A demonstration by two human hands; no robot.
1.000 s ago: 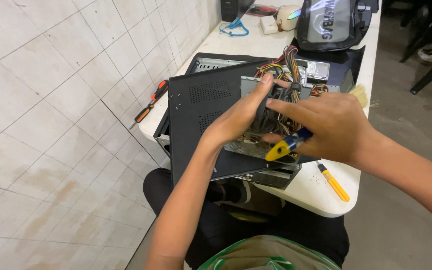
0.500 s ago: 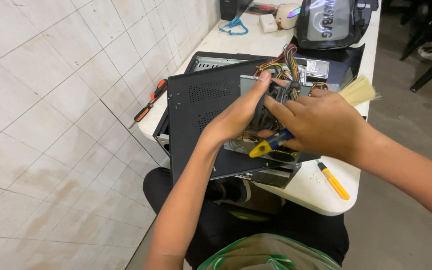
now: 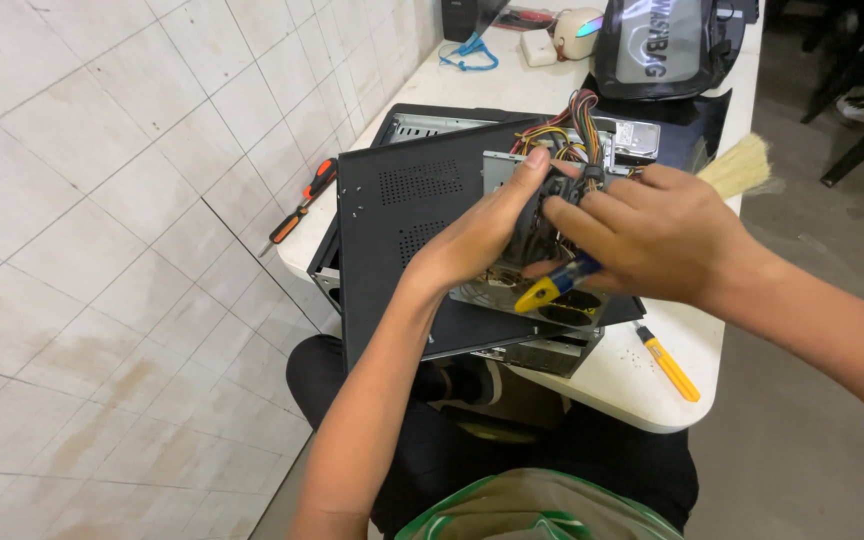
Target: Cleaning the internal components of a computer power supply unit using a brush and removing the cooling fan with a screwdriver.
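Since the earlier frames the brush (image 3: 562, 282) has swung round in the right hand (image 3: 652, 240): its pale bristles, before hidden or just peeking out behind the knuckles, now stick out clear past the hand toward the far right, and the hand has slid a little further over the open case (image 3: 402, 220).

The brush lies across the right palm, fingers wrapped tight about its middle. The yellow and blue handle end pokes out below the hand, pointing down and left over the fan area; the bristles (image 3: 742, 165) fan out beyond the wrist side, above the table edge.

The left hand (image 3: 487, 235) rests inside the case, fingers spread and curled loosely on a dark part just beside the right fingertips; whether it actually pinches that part cannot be told. The two hands touch or nearly touch there.

The case lies on its side on a white table (image 3: 632, 375), with a bundle of coloured wires (image 3: 572, 130) behind the hands. A yellow cutter (image 3: 667, 363) lies on the table near the right forearm. An orange screwdriver (image 3: 302, 203) lies at the table's left edge, well apart. A dark bag (image 3: 662, 45) stands at the far end.
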